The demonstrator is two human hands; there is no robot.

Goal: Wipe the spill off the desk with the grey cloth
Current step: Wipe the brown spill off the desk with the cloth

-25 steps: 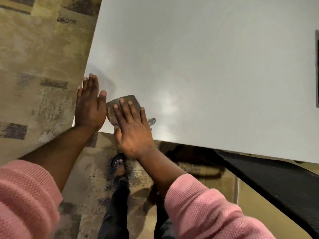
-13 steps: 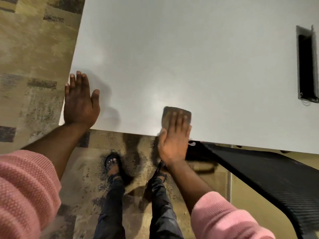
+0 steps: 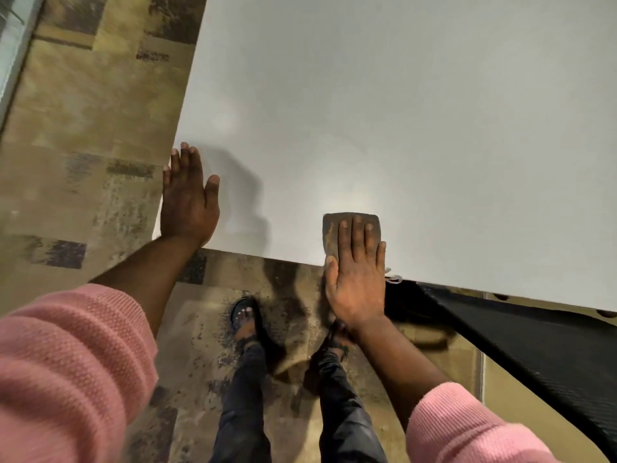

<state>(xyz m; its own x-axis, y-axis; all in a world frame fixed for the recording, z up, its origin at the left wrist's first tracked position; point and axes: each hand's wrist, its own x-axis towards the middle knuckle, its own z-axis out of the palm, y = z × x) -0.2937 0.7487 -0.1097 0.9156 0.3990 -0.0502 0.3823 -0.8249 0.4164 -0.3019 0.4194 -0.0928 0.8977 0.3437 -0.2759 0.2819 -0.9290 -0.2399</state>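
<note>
The white desk [image 3: 400,111] fills the upper right of the view. A folded grey cloth [image 3: 330,233] lies flat at the desk's near edge. My right hand [image 3: 355,282] presses down on it with flat fingers, the palm hanging over the edge. My left hand [image 3: 188,202] rests flat and open on the near left corner of the desk, holding nothing. A small white tag [image 3: 394,278] of the cloth sticks out beside my right hand. I see no spill on the surface.
A black chair mat or panel [image 3: 534,345] slants under the desk at the right. Patterned brown carpet [image 3: 83,128] covers the floor at left and below. My legs and sandalled feet [image 3: 247,322] stand just in front of the desk edge.
My right hand has slid the cloth to the right along the near edge, away from the left hand. The left hand has stayed on the corner.
</note>
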